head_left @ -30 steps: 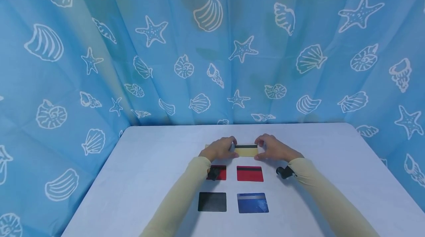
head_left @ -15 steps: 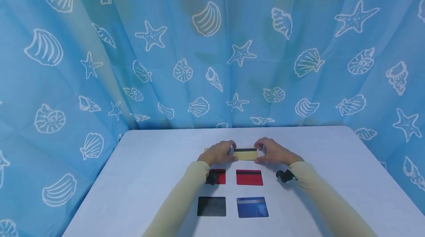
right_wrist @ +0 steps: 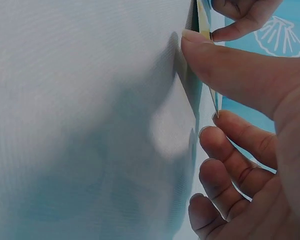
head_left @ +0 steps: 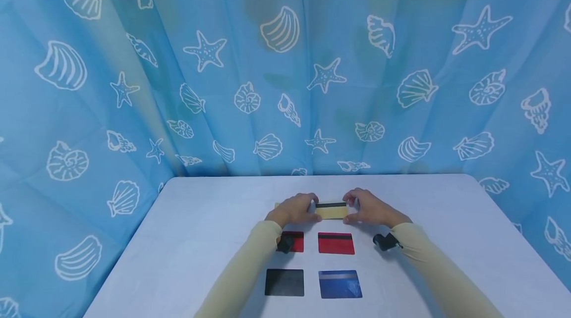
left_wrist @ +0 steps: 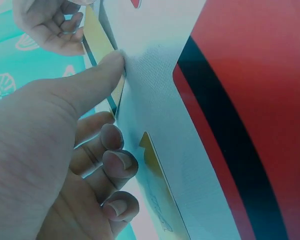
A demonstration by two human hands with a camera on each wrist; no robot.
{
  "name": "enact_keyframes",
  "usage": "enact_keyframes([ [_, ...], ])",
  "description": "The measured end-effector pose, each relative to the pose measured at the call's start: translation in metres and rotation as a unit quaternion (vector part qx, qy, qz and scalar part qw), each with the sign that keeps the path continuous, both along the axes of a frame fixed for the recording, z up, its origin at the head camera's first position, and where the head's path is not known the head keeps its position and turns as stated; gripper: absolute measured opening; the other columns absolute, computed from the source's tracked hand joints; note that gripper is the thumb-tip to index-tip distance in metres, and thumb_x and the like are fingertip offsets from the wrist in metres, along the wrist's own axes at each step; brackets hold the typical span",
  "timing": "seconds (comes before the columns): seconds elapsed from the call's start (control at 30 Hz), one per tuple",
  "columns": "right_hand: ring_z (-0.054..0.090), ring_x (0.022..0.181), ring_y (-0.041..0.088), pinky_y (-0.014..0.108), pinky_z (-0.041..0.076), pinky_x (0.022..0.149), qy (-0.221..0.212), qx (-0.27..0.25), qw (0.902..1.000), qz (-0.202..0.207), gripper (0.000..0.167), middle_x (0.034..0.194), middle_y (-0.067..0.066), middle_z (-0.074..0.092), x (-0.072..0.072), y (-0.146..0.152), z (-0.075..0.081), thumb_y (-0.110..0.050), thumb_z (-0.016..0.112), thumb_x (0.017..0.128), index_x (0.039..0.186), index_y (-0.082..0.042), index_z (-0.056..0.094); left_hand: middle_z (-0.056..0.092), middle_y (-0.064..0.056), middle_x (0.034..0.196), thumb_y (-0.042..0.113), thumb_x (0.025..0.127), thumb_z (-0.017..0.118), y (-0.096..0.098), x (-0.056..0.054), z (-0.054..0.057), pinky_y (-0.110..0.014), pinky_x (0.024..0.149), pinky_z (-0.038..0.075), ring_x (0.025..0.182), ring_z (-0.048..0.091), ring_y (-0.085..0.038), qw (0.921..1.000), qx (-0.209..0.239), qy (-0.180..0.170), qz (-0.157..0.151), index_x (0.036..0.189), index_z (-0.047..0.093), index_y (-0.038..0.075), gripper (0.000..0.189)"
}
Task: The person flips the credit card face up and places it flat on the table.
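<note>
Both hands share one yellow card with a dark stripe along its far edge, at the back middle of the white table. My left hand pinches its left end, thumb at the near edge and index finger at the far one. From the right, my right hand pinches the other end in the same way. The right wrist view shows the card tilted, its lower edge close to the tabletop. Beneath the left hand, a second gold card lies partly hidden.
Nearer me lie two red cards with dark stripes, one in the middle and one at left partly behind the wrist camera. In front of them are a black card and a blue card. A shell-print curtain hangs behind the table.
The head view has tilted up a little, so the table sits lower in it. Both hands keep their pinch on the yellow card, which stays nearly in place.
</note>
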State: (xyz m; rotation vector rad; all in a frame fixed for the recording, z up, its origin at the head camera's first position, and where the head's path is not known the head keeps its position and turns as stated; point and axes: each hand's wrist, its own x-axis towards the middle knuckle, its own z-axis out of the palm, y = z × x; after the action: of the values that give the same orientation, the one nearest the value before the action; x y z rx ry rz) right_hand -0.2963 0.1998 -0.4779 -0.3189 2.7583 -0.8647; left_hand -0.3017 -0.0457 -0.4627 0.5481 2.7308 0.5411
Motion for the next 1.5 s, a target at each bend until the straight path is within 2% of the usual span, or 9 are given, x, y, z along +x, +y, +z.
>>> enact_keyframes([
  [0.4,0.055,0.102,0.022,0.034,0.053,0.084,0.026,-0.030,0.9989,0.026,0.062,0.109,0.005,0.062,-0.001,0.005,0.003,-0.032,0.091,0.078,0.129,-0.008,0.063,0.070,-0.002,0.123,0.045,0.090,0.079,0.008,-0.002,0.004,-0.041,0.105,0.055,0.108,0.065,-0.015,0.9992,0.005,0.026,-0.029,0.145,0.057,0.020,0.063],
  [0.7,0.055,0.104,0.023,0.036,0.053,0.085,0.037,-0.036,0.9981,0.033,0.062,0.107,0.006,0.062,0.002,0.005,0.009,-0.031,0.091,0.079,0.128,-0.007,0.063,0.070,-0.002,0.119,0.044,0.091,0.078,0.012,-0.002,0.007,-0.038,0.098,0.057,0.103,0.064,-0.014,0.9984,0.010,0.038,-0.040,0.147,0.055,0.020,0.065],
  [0.93,0.054,0.103,0.024,0.032,0.050,0.079,0.039,-0.040,0.9979,0.032,0.062,0.107,0.006,0.062,0.002,0.007,0.010,-0.034,0.090,0.079,0.129,-0.008,0.063,0.071,-0.003,0.123,0.045,0.091,0.077,0.016,-0.002,0.007,-0.039,0.101,0.056,0.109,0.066,-0.016,0.9976,0.020,0.038,-0.054,0.147,0.055,0.018,0.066],
  [1.2,0.053,0.102,0.023,0.033,0.049,0.079,0.046,-0.053,0.9967,0.040,0.063,0.106,0.004,0.060,0.002,0.008,0.008,-0.036,0.090,0.079,0.129,-0.009,0.063,0.071,-0.003,0.126,0.046,0.091,0.077,0.020,-0.002,0.006,-0.039,0.102,0.056,0.112,0.067,-0.016,0.9973,0.015,0.045,-0.056,0.148,0.054,0.018,0.067],
  [1.5,0.053,0.101,0.022,0.032,0.048,0.076,0.058,-0.058,0.9953,0.051,0.064,0.107,0.004,0.061,0.001,0.009,0.009,-0.039,0.089,0.080,0.130,-0.009,0.063,0.072,-0.002,0.119,0.047,0.090,0.078,0.026,-0.002,0.008,-0.033,0.095,0.057,0.098,0.063,-0.011,0.9965,0.015,0.053,-0.063,0.148,0.054,0.017,0.069],
])
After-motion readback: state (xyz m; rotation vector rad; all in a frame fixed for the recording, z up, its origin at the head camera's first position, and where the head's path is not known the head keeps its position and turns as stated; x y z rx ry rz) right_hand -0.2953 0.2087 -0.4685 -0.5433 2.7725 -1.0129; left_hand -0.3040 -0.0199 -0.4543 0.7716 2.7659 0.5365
